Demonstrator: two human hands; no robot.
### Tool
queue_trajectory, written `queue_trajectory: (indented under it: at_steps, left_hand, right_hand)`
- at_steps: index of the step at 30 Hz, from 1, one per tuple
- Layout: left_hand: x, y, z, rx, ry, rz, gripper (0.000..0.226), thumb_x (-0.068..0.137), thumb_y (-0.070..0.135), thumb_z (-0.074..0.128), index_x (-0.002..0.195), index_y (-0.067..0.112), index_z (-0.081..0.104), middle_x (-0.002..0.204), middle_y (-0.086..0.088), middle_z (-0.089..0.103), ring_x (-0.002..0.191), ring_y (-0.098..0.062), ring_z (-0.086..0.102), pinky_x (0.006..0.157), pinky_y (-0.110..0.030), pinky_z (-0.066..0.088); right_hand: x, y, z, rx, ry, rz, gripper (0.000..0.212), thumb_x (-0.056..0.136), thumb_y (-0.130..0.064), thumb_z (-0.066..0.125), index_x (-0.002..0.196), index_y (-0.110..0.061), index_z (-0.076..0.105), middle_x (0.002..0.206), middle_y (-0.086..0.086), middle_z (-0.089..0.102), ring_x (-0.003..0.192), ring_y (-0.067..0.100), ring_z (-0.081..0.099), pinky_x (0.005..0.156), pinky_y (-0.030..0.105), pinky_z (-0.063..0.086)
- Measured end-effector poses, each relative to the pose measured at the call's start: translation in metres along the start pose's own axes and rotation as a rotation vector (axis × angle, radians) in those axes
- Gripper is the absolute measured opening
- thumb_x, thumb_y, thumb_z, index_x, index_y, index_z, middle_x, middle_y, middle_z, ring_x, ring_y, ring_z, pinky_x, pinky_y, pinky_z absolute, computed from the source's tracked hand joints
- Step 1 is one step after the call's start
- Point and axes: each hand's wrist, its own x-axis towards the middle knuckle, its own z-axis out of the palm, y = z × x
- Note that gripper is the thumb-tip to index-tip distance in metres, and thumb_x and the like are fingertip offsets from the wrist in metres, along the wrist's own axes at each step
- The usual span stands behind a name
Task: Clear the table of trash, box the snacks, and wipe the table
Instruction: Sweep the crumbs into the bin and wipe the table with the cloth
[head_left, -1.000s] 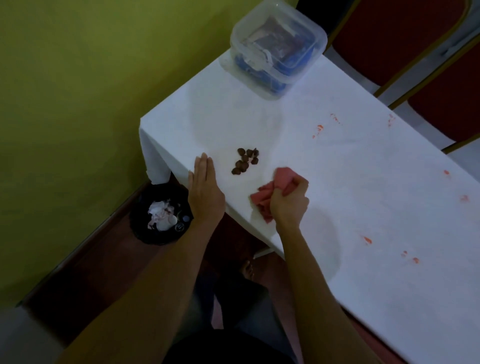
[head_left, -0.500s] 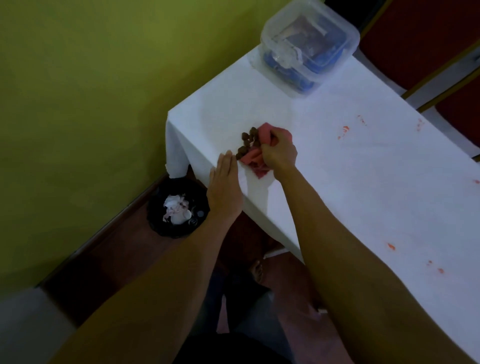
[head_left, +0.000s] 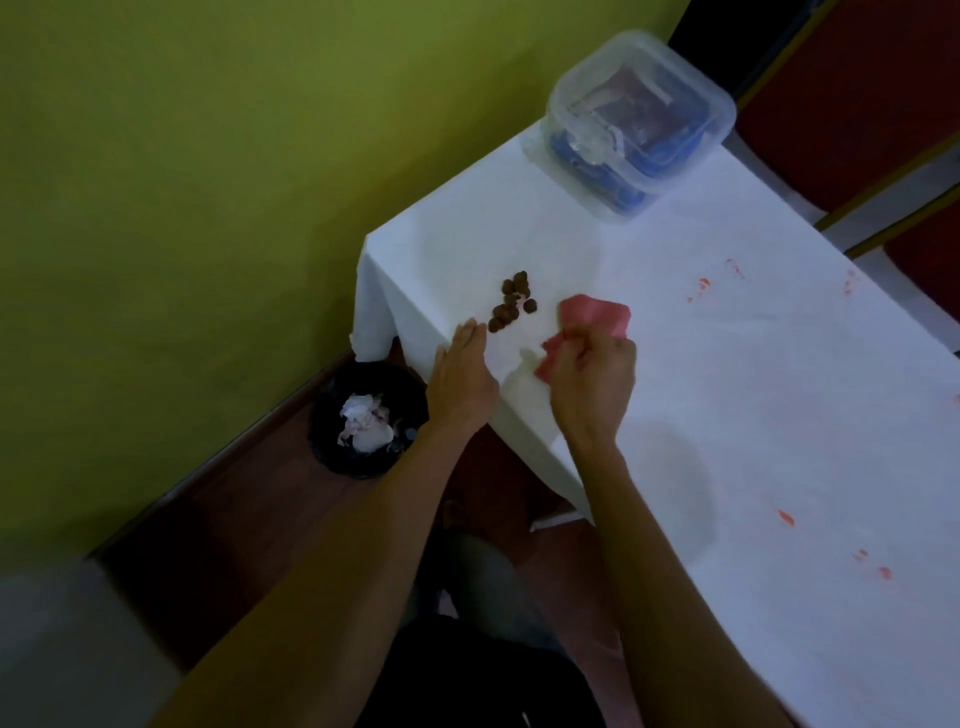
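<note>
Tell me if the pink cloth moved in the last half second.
Yes. The pink cloth in the right hand pulled back from the brown crumbs, toward the red stains.

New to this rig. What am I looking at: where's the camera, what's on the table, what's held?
No machine: a person's two bare hands, filmed by one wide-angle camera worn on the head, looking down; every picture shares that view. The white-clothed table carries a pile of small brown crumbs, red stains and, at the far corner, a clear plastic box holding blue packets. The right hand grips a crumpled pink cloth beside the crumbs. The left hand lies flat at the table edge, holding nothing. A black bin with paper inside stands on the floor.
</note>
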Motion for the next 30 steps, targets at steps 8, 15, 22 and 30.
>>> queue_trajectory:
  at_steps: [8,15,22,30]
  left_hand:
    - [-0.048,-0.05,-0.023,-0.483,0.252,-0.393,0.041,0.105,0.006,0.036,0.143,0.009,0.048,0.13,-0.014,0.06,0.106,-0.015,0.056,0.082,-0.016,0.04]
    - [-0.06,-0.135,-0.013,-0.515,0.186,-0.681,0.034,0.104,0.009,0.037,0.132,0.008,0.057,0.13,-0.011,0.059,0.113,-0.022,0.057,0.084,-0.02,0.036]
    - [-0.045,-0.238,0.044,-0.568,0.124,-0.866,0.04,0.1,0.01,0.042,0.137,0.001,0.052,0.14,-0.014,0.054,0.122,-0.031,0.054,0.09,-0.03,0.042]
    - [0.011,-0.372,0.162,-0.586,0.121,-0.902,0.043,0.1,0.009,0.042,0.142,0.002,0.043,0.129,-0.01,0.057,0.091,-0.015,0.058,0.057,-0.01,0.037]
  right_hand:
    - [-0.053,-0.024,0.068,0.282,-0.664,0.316,0.01,0.098,-0.024,0.058,0.102,-0.024,0.066,0.094,-0.002,0.072,0.08,0.014,0.073,0.073,0.038,0.064]
    - [-0.073,0.028,0.174,0.062,-0.891,0.379,0.017,0.079,-0.042,0.052,0.089,-0.036,0.065,0.097,0.0,0.071,0.09,0.023,0.07,0.08,0.049,0.061]
    - [-0.073,0.093,0.289,-0.123,-0.985,0.494,0.02,0.091,-0.033,0.057,0.088,-0.014,0.063,0.097,0.009,0.067,0.095,0.032,0.067,0.08,0.052,0.061]
    - [-0.089,0.195,0.436,-0.246,-0.85,0.732,0.074,0.102,-0.03,0.053,0.154,0.004,0.013,0.154,0.024,0.034,0.135,0.039,0.045,0.108,0.047,0.045]
